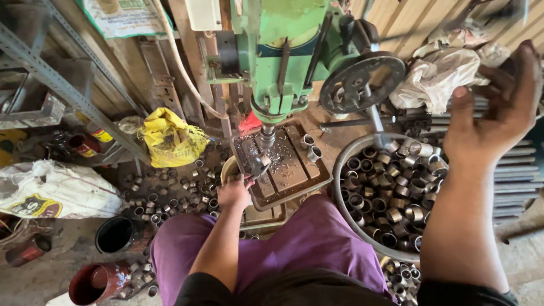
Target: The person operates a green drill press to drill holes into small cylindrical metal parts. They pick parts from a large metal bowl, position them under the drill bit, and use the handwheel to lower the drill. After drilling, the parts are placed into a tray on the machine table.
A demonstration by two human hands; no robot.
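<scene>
Two hands work at a green drill press (283, 51): left hand (235, 192) fingers grip a metal clamp (259, 166) on the chip-strewn drill table (294, 175); right hand (498, 107) fingers spread open, empty, above the basin of metal rings (385, 192); loose rings litter the floor (56, 266).

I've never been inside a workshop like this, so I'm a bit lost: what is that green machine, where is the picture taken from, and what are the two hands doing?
The picture comes from a camera worn on the worker's head, looking down past their purple-clad knees. The green machine is a drill press: a drill bit points down at a flat metal table strewn with shavings. The left hand holds a small metal ring in place on that table, close under the bit. The right hand is raised by the machine's feed handle, fingers spread; its blur hides whether it grips anything. To the right stands a round basin full of short metal rings, and more rings lie scattered on the floor at the left, near a yellow bag.
</scene>
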